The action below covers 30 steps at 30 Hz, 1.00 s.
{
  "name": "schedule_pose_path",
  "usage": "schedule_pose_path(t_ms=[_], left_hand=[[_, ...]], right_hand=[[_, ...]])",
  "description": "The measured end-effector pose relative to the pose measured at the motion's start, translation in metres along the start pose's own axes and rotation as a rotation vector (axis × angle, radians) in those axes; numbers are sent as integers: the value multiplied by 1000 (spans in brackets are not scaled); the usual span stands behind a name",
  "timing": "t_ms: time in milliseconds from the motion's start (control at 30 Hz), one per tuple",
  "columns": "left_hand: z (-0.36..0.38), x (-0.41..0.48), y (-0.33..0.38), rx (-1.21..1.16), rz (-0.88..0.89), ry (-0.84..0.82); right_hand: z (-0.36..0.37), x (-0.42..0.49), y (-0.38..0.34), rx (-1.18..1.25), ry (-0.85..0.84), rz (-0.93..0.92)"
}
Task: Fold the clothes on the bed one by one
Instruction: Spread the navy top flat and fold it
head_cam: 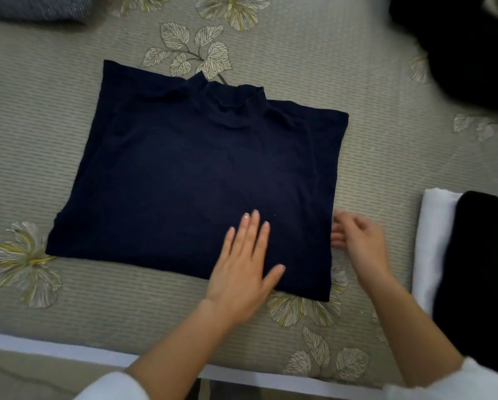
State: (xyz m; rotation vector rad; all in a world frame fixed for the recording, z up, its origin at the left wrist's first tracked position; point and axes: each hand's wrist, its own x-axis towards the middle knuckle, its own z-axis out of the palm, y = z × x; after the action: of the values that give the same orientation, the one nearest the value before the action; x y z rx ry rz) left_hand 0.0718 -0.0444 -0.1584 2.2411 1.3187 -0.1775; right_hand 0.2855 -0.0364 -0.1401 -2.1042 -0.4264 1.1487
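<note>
**Navy top folded into a rough rectangle, mid-bed**

At the far left top corner there's a bluish-grey knit bundle (pixel 34 7), kind of nubby looking. The bedspread (pixel 40 140) under everything is a greyish-beige with fine ribbed stripes and printed pale leaves and flowers.

The dark navy top (pixel 198 168) lies in the middle of the bed. It's a soft, matte knit with a short stand-up collar pointing away from the camera, and the sides are tucked in so it reads as a slightly skewed rectangle.

The left hand (pixel 244 267) lies flat on the top's near part, fingers straight and close together, thumb out. The right hand (pixel 360 241) sits right at the top's right edge with its fingers loosely bent. It's blurry, so I honestly can't tell if it's pinching the fabric.

Further right there's a smooth white folded cloth (pixel 432 241) with a black folded piece (pixel 484 269) stacked on it. A rumpled black heap (pixel 467 47) sits in the top right corner.
</note>
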Motion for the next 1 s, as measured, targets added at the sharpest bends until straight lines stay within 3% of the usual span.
schedule_pose_path(t_ms=[233, 500, 633, 767, 867, 1000], left_hand=[[14, 3, 28, -41, 203, -114], [18, 3, 37, 5, 131, -64], [8, 0, 34, -418, 126, -52], [-28, -15, 11, -1018, -106, 107], [-48, -31, -14, -1202, -193, 264], [-65, -48, -44, -1326, -241, 313]], right_hand=[[26, 49, -63, 3, 8, -77], [65, 71, -105, -218, 89, -139], [67, 69, -120, -185, 118, -135], [75, 55, -144, -75, -73, -67], [90, 41, -165, -8, -93, -94], [128, 29, -186, -88, -53, -151]])
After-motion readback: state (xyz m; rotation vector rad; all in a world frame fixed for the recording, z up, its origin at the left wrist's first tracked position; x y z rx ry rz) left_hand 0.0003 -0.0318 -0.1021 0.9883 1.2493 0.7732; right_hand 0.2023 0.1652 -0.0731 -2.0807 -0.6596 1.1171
